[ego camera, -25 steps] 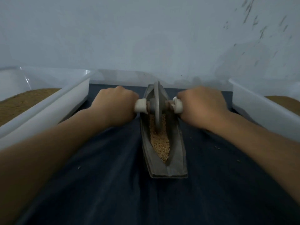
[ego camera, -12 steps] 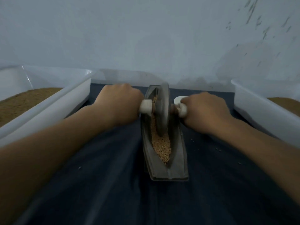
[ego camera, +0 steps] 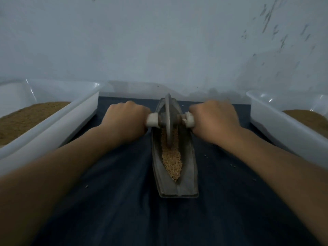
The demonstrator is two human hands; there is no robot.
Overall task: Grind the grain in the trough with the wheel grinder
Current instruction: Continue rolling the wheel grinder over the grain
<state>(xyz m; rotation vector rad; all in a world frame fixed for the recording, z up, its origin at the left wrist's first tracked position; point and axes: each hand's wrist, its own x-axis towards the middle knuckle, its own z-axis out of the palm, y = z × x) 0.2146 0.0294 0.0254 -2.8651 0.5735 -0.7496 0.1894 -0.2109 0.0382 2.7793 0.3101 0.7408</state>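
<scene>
On the desk point(ego camera: 124, 201), over the far half of the trough point(ego camera: 188, 174), the left hand point(ego camera: 126, 119) and right hand point(ego camera: 213, 121) each grip 1 handle of the wheel grinder point(ego camera: 168, 119), apparently mid-stroke; next it needs rolling nearward over the grain point(ego camera: 172, 158) lying there.

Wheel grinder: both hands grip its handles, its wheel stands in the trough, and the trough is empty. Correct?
No: the head view shows grain in the trough. The left hand and right hand do grip the handles, wheel in the trough.
</scene>
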